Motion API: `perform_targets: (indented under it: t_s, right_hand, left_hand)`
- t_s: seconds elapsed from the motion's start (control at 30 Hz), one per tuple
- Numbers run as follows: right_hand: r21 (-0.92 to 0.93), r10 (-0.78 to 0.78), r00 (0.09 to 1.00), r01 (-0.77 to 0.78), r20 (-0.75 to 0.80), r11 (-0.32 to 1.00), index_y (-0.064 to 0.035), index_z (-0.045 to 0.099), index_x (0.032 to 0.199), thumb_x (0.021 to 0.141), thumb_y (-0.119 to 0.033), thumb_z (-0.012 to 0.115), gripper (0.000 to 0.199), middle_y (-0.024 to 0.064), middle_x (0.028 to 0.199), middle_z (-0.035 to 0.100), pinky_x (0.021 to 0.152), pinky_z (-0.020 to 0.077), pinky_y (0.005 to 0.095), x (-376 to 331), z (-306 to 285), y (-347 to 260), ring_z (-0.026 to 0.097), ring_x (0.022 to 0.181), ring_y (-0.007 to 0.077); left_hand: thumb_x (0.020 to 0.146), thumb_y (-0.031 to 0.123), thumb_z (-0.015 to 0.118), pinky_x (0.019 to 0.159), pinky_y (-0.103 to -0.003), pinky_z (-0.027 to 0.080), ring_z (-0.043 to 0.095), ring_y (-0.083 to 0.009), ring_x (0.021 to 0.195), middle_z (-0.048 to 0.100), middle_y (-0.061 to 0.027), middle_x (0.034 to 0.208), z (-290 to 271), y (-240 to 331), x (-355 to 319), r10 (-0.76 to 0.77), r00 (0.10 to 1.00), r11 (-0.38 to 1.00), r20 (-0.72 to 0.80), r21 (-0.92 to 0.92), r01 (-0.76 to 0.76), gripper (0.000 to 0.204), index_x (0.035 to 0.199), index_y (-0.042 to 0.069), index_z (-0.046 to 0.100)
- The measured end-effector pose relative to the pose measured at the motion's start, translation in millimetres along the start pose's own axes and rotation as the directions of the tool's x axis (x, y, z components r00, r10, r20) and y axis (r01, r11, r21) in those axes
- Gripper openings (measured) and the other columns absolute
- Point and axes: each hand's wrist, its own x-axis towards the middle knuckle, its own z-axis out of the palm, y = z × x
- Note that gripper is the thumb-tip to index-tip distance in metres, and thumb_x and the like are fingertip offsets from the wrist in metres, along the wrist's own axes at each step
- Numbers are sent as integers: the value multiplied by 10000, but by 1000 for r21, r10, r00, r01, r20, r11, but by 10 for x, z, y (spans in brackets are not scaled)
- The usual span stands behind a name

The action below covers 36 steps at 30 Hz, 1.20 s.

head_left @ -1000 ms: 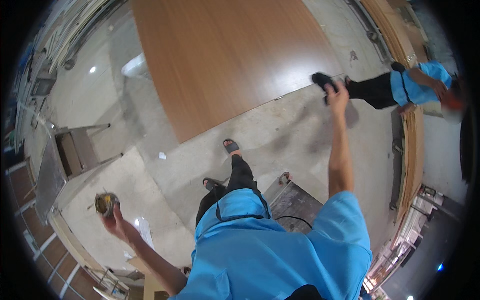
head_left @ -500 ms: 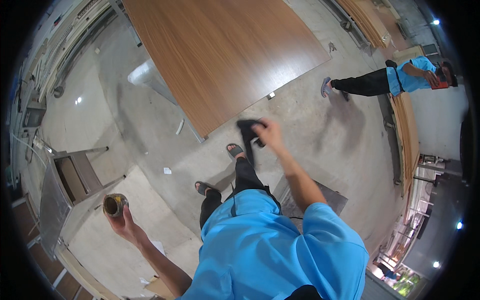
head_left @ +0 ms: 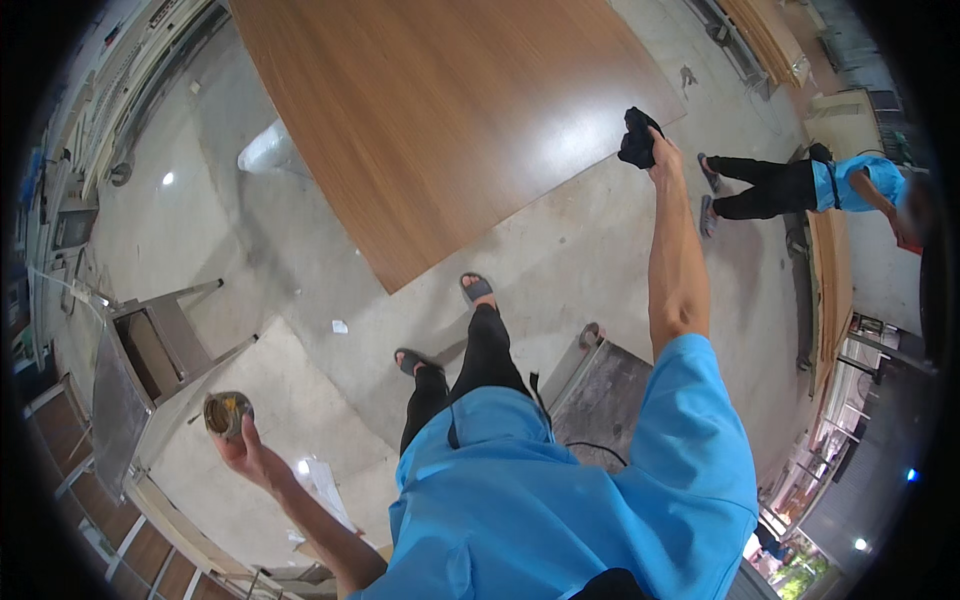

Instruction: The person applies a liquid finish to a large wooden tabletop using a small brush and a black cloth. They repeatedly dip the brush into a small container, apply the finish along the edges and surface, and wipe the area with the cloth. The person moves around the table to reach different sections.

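Note:
My left hand is closed around a small round open-topped container, dirty on the outside, with something yellowish at its rim. It is held out to the left, away from the wood panel. On the other side, my right arm is stretched forward, and my right hand grips a bunched black cloth. The cloth is at the near right corner of a large brown wood-grain panel; whether it touches the surface I cannot tell.
Another person in a blue shirt stands at the right. A grey stool-like frame stands at the left, and a clear plastic-wrapped roll is beside the panel. Near my right side is a dark flat-topped box with a cable.
My right hand has swung the black cloth forward and right, from before my legs to the panel's corner. My left hand has stayed nearly in place. The other person has shifted stance.

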Motion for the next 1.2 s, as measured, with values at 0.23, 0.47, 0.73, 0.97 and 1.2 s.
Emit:
perform_targets:
  t_s: [0.23, 0.47, 0.73, 0.97, 1.2]
  right_hand:
    - [-81, 177, 965, -165, 192, 983, 134, 583, 1286, 992, -122, 727, 416, 260, 1210, 702, 803, 666, 447, -988, 205, 539, 767, 951, 336]
    - [-819, 800, 213, 283, 561, 499, -58, 653, 1387, 884, -286, 805, 573, 147, 1314, 699, 1007, 543, 418, -5581, 993, 2280, 656, 1231, 276]
    - [-376, 573, -218, 565, 790, 734, 29, 732, 1090, 826, -344, 867, 476, 165, 991, 756, 852, 551, 395, -6733, 1742, 2553, 715, 934, 280]
    - [-117, -60, 484, 328, 873, 937, -2, 716, 1123, 944, -173, 806, 263, 78, 1026, 757, 795, 581, 313, -4751, 2354, 526, 704, 903, 136]
    - [-629, -754, 338, 767, 563, -126, -63, 663, 1262, 869, -213, 818, 449, 263, 1388, 600, 1002, 489, 570, -3725, 3018, 340, 599, 1236, 438]
  left_hand:
    - [946, 39, 733, 1090, -337, 487, 630, -199, 1236, 646, -121, 1391, 34, -116, 37, 2, 1000, 987, -24, -159, -6, 568, 1476, -40, 545]
    - [899, -120, 668, 1134, -346, 465, 586, -198, 1312, 575, -109, 1464, -469, -138, 42, -31, 999, 987, -13, -157, 28, 647, 1516, -33, 494]
    - [855, -145, 709, 1196, -374, 429, 494, -247, 1432, 455, -149, 1573, -1164, -385, 307, 72, 996, 988, 51, -140, -64, 713, 1518, -58, 461]
    - [802, -112, 771, 1197, -405, 427, 496, -277, 1427, 471, -153, 1534, -817, -469, 903, 127, 979, 968, 158, -234, -88, 728, 1475, -43, 503]
    - [757, -21, 841, 1161, -389, 455, 557, -263, 1360, 565, -126, 1452, -48, -27, 1755, 278, 892, 952, 356, -228, -206, 757, 1456, 13, 552]
